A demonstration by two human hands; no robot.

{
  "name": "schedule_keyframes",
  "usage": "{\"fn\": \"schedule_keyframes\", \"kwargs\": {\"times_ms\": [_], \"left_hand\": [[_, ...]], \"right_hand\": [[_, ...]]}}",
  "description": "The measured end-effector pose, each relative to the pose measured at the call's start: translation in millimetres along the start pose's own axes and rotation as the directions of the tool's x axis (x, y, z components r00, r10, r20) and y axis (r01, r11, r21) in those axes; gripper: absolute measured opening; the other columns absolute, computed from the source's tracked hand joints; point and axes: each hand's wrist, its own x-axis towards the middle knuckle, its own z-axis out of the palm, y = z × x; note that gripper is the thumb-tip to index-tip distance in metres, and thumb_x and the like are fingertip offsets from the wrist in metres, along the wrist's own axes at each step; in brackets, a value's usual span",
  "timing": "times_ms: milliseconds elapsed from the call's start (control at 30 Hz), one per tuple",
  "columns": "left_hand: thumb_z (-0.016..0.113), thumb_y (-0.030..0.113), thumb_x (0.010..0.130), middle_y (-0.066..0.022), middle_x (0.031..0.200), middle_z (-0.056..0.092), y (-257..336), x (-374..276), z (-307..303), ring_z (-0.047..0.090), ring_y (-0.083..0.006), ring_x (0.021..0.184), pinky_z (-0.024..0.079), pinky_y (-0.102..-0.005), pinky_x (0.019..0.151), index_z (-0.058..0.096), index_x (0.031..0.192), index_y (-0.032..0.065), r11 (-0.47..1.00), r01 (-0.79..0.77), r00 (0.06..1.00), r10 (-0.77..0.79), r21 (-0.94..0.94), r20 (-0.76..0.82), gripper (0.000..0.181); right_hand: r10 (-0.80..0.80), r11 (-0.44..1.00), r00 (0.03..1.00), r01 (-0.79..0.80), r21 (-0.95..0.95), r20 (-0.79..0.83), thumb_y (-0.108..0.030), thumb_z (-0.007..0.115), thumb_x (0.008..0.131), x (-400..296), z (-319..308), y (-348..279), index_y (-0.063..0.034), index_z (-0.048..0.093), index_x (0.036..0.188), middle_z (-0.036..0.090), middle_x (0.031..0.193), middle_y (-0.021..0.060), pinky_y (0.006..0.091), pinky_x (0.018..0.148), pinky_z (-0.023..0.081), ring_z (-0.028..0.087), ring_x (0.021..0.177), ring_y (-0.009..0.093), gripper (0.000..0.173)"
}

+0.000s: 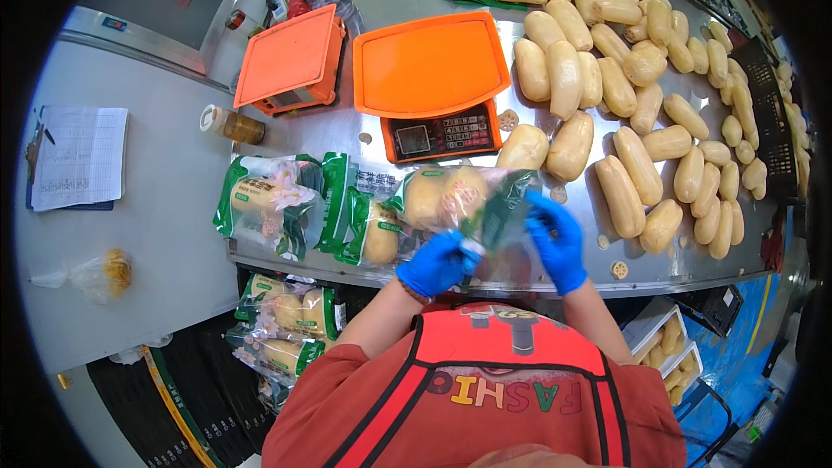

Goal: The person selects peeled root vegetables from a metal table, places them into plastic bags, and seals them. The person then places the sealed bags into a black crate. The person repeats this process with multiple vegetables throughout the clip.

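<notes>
Both my hands wear blue gloves. My left hand (439, 264) pinches the lower edge of a clear-and-green printed plastic bag (504, 208) near its open-looking end. At that bag's right edge is my right hand (558, 244), its fingertips on the film, slightly blurred. Thick peeled lotus root pieces (426, 198) show through the bag, which lies on the steel table (572, 273). To its left are another filled bag (270, 201) and a bag with a lotus root section (380, 234); the bags partly overlap.
An orange weighing scale (432, 65) stands beyond the bags, beside a second scale (286, 55). Loose lotus roots (617, 78) cover the table's right side. A jar (234, 125) and a clipboard with paper (78, 159) are left. Filled bags (286, 318) sit below the table edge.
</notes>
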Motion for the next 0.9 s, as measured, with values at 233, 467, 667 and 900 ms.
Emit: {"fn": "schedule_keyframes", "kwargs": {"times_ms": [233, 467, 667, 900], "left_hand": [[0.04, 0.034, 0.089, -0.0012, 0.057, 0.042, 8.8, -38.4, 74.4, 0.037, -0.0102, 0.045, 0.03, -0.0215, 0.043, 0.042, 0.12, 0.0002, 0.977, 0.202, 0.979, -0.203, -0.061, -0.012, 0.046], [0.04, 0.038, 0.091, 0.0018, 0.067, 0.046, -4.7, -27.0, 42.2, 0.042, -0.0072, 0.057, 0.033, -0.0215, 0.052, 0.05, 0.078, 0.0123, 0.91, 0.271, 0.935, -0.171, -0.315, 0.312, 0.03], [0.044, 0.029, 0.09, -0.0062, 0.077, 0.055, 3.7, -33.7, 34.5, 0.05, -0.0134, 0.063, 0.042, -0.0242, 0.059, 0.052, 0.083, 0.0059, 0.931, -0.185, 0.969, 0.226, -0.316, 0.1, 0.026], [0.069, 0.027, 0.073, -0.0122, 0.114, 0.05, 18.0, -42.8, 79.0, 0.05, -0.0262, 0.102, 0.04, -0.039, 0.086, 0.048, 0.113, 0.0099, -0.64, -0.402, 0.351, 0.553, 0.654, 0.756, 0.048]], "right_hand": [[0.206, 0.909, 0.972, -0.233, 0.347, 0.113, -0.006, 0.063, 0.076, 12.2, -30.7, -18.9, -0.0055, 0.029, 0.134, 0.037, 0.131, 0.0087, 0.0312, 0.099, 0.032, 0.038, 0.117, 0.018, 0.067], [0.18, 0.864, 0.984, -0.164, 0.475, 0.012, -0.004, 0.057, 0.081, -0.7, 1.3, 2.0, -0.0017, 0.055, 0.11, 0.058, 0.105, 0.0053, 0.0286, 0.085, 0.043, 0.054, 0.095, 0.014, 0.029], [0.314, 0.854, 0.949, -0.277, 0.44, -0.012, -0.006, 0.058, 0.082, -5.3, 19.9, 27.3, -0.0028, 0.058, 0.106, 0.06, 0.097, 0.0032, 0.0244, 0.078, 0.044, 0.054, 0.087, 0.01, 0.024], [0.296, 0.876, 0.955, -0.285, 0.39, 0.033, -0.005, 0.06, 0.081, 0.7, 32.8, 18.4, -0.0032, 0.058, 0.105, 0.059, 0.097, 0.0027, 0.0255, 0.081, 0.043, 0.054, 0.09, 0.011, 0.024]]}}
